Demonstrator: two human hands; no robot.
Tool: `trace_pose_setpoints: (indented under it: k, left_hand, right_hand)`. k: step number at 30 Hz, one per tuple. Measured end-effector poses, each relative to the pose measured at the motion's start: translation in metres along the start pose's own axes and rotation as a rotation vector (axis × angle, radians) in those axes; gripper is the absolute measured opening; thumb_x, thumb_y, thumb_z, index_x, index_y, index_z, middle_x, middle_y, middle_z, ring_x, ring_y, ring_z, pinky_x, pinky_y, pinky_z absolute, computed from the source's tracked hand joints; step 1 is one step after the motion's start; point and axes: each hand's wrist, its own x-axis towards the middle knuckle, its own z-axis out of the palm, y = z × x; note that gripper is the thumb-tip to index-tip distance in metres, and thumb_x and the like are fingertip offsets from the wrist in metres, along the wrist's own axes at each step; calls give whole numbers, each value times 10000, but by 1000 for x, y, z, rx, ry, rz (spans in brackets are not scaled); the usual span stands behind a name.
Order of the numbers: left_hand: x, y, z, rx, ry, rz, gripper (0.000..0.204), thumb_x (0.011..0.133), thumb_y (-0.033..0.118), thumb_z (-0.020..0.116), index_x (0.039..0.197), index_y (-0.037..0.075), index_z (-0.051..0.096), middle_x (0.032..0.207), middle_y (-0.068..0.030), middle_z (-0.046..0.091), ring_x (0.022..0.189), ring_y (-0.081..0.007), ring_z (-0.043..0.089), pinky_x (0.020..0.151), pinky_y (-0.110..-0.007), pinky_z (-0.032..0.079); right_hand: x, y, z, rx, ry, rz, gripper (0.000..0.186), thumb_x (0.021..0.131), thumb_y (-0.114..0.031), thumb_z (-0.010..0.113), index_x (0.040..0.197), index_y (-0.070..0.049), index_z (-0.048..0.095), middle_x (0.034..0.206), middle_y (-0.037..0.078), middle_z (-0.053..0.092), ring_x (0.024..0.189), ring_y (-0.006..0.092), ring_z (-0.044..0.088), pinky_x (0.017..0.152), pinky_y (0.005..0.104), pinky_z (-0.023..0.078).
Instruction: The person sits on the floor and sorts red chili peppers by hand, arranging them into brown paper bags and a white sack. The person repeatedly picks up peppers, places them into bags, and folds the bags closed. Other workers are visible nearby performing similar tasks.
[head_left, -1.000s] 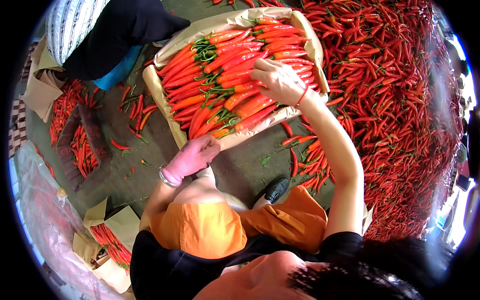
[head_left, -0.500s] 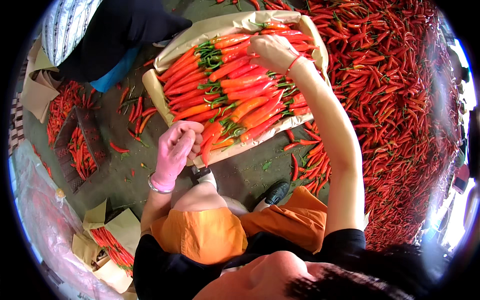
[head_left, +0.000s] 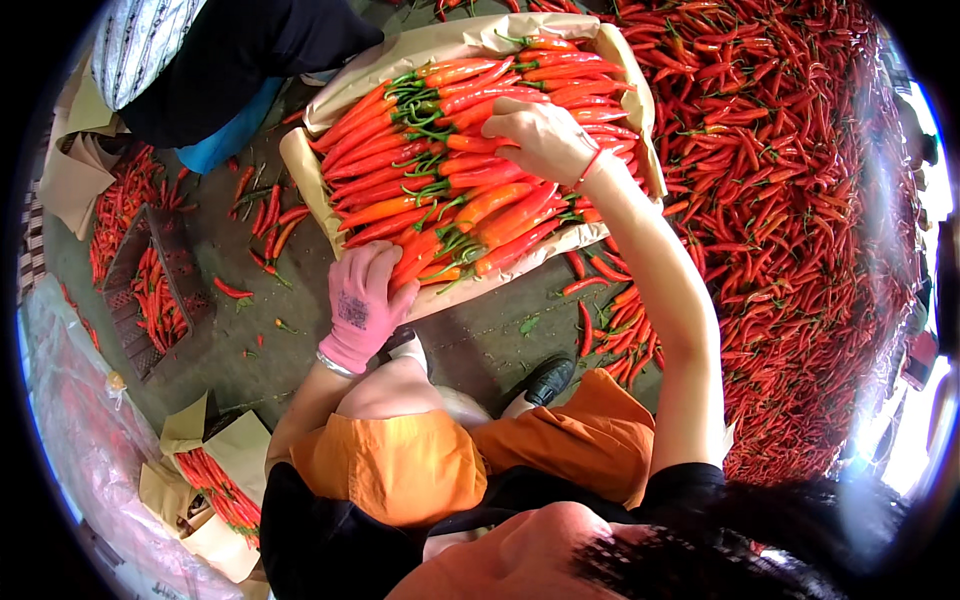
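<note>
A box lined with brown paper (head_left: 312,190) holds rows of long red and orange chillies (head_left: 385,170) with green stems. My left hand (head_left: 362,305), in a pink glove, is at the box's lower left corner, fingers curled against the endmost chillies; what lies under its fingertips is hidden. My bare right hand (head_left: 535,138), with a red band at the wrist, reaches over the middle right of the rows, fingers bent down onto the chillies; I cannot make out what they grip.
A large heap of chillies (head_left: 770,260) fills the right. A co-worker (head_left: 240,55) in dark clothing is at upper left. A plastic crate (head_left: 135,300) of chillies, an open paper-lined box (head_left: 240,450) and plastic sheeting (head_left: 70,380) lie left. Loose chillies (head_left: 275,230) lie on the floor.
My right hand has moved up the rows, then slightly back down and left. My left hand rose from the box's corner, turned, and now has its fingers curled over the chillies there.
</note>
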Motion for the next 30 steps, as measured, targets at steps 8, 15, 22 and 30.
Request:
trace_pose_setpoints:
  k: [8,15,22,30]
  left_hand:
    - [-3,-16,10,-13,29,116,435,818,361,690,1166,114,600,1100,-68,582,984,-299,550,839,-435,406]
    - [-16,-13,8,-20,184,180,447,776,376,737,1096,85,622,1105,-94,590,1005,-302,560,878,-436,412]
    - [-3,-15,15,7,166,165,185,716,147,742,880,118,662,978,-23,604,952,-257,566,848,-421,416]
    - [-11,-11,-18,-54,257,89,342,701,239,794,1006,134,679,1002,-39,651,925,-254,615,827,-436,450]
  right_hand:
    - [0,4,6,-17,-71,-23,183,811,-82,620,986,-94,675,957,111,598,820,340,652,662,465,514]
    - [-61,-25,-32,72,17,-23,266,741,-82,704,989,-58,611,947,98,539,839,303,609,660,409,509]
    - [-83,-32,-16,-120,36,-95,116,707,-60,624,778,-63,532,840,74,486,788,249,589,613,384,507]
    - [-135,-61,-60,-86,-49,143,300,689,-61,722,967,-72,608,794,130,599,755,341,598,617,449,473]
